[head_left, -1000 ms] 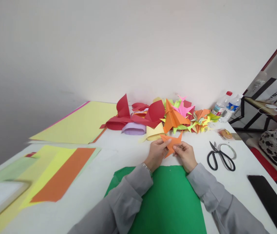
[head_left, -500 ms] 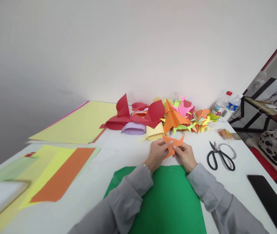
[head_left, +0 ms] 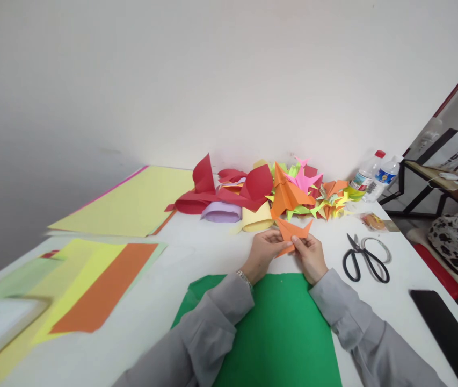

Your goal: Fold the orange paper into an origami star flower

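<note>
While a green sheet [head_left: 281, 328] lies below gray sleeves [head_left: 212, 317], left hand [head_left: 264, 252] and right hand [head_left: 311, 258] sit close together near its far edge.
Fingertips [head_left: 298, 245] pinch orange folded paper [head_left: 293, 230] between them; likely light, crisp, easily creased: hold by layered middle, sparing thin points.

No lettering on the bottles [head_left: 384, 177] or white box [head_left: 450, 149] is legible.

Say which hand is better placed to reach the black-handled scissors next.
Likely the right hand: the scissors lie on the white table to its right, and the left hand is farther away. Both hands hold the orange folded paper, so the right would need to let go first.
</note>
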Demonstrator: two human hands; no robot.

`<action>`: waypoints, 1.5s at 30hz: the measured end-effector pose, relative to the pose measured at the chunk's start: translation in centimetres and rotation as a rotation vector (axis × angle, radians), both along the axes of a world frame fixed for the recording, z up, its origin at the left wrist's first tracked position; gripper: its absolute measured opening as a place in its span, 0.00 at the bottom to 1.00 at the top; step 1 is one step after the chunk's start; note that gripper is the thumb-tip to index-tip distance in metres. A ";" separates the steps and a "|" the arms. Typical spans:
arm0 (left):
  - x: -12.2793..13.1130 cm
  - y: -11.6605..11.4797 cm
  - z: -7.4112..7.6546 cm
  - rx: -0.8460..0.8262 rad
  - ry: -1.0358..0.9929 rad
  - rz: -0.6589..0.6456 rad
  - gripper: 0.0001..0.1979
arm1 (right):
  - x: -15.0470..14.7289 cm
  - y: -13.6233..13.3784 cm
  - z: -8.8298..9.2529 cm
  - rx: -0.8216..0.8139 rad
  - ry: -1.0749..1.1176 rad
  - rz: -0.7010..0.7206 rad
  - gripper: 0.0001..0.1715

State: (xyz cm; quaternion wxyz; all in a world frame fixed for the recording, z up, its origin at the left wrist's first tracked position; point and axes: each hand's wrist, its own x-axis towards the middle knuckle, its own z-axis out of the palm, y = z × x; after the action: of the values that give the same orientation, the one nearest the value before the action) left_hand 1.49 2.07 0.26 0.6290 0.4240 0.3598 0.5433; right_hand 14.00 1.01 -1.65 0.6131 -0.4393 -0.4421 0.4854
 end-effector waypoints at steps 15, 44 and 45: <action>-0.1 -0.2 0.1 0.008 0.026 -0.043 0.12 | -0.3 -0.5 0.8 0.055 -0.085 0.002 0.17; -0.3 0.7 -0.7 0.020 0.015 0.298 0.14 | -0.1 0.0 0.3 -0.036 0.018 0.099 0.16; -0.3 0.6 -0.6 0.030 0.034 0.315 0.14 | 0.0 0.0 0.3 -0.037 0.019 0.100 0.16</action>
State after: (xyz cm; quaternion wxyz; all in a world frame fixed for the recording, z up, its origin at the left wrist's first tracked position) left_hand 1.17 2.70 -0.37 0.5236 0.3807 0.4241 0.6333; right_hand 13.96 0.98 -1.37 0.5842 -0.4233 -0.4486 0.5275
